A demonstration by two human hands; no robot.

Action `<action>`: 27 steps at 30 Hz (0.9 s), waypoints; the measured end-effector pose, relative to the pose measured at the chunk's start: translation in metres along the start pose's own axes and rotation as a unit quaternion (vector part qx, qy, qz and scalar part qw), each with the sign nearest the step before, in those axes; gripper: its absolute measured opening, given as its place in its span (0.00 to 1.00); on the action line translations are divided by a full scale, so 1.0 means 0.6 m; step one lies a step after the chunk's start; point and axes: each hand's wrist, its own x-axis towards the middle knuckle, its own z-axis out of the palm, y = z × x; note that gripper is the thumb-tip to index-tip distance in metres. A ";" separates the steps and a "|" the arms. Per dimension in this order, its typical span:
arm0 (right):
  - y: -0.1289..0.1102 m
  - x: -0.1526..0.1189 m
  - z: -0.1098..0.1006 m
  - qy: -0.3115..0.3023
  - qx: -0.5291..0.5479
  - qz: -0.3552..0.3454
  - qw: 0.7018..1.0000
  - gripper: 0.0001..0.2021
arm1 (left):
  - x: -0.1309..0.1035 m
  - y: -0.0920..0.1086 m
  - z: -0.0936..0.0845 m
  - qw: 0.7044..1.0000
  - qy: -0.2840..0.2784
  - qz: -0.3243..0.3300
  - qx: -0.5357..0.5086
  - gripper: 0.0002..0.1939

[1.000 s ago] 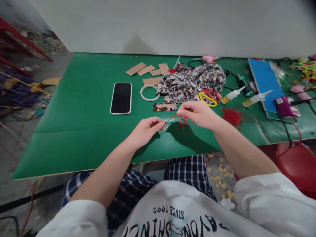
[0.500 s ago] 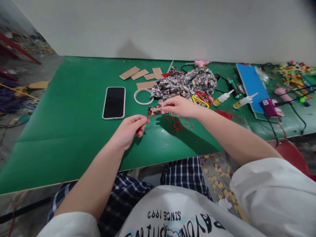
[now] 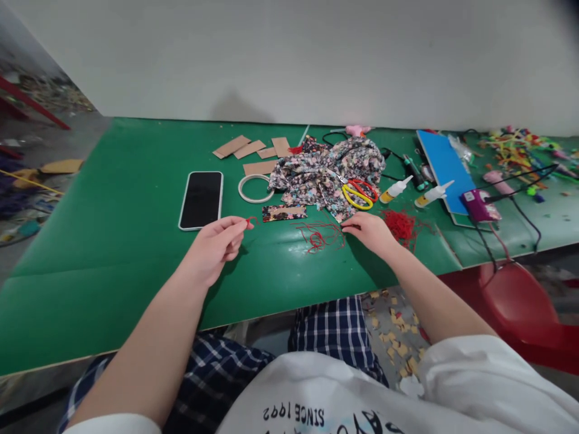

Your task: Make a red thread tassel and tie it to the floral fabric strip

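The short red thread [image 3: 251, 220] is just left of the floral strip [image 3: 284, 213], pinched between the thumb and forefinger of your left hand [image 3: 217, 246]. Its free end curls out toward the strip, so its long axis runs roughly sideways; your other left fingers fold inward. The loose red threads [image 3: 318, 241] lie on your side of the strip, tangled in a loop, with strands spreading mostly left to right. Your right hand [image 3: 368, 234] is right of the strip, thumb and fingertips close together at the right end of those threads; you cannot tell whether it grips a strand.

Farther from the strip, the phone [image 3: 201, 201] lies to its left, its long axis pointing away from you. The tape roll [image 3: 242, 194] is beyond the strip to the left, and the floral cloth [image 3: 330, 175] is beyond to the right, with the scissors [image 3: 357, 194] on it. The red thread heap [image 3: 400, 226] lies right of the strip on the green table [image 3: 136, 241].
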 end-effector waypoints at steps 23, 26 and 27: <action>0.048 -0.017 -0.080 0.082 0.067 0.042 0.993 0.11 | 0.001 -0.008 0.003 0.999 -0.026 -0.002 0.020 0.08; 0.051 -0.023 -0.079 0.108 0.063 0.031 0.992 0.11 | 0.002 -0.009 0.003 0.999 -0.027 0.001 0.023 0.08; 0.050 -0.024 -0.072 0.098 0.055 0.014 0.994 0.11 | 0.002 -0.009 0.003 0.999 -0.027 0.001 0.025 0.08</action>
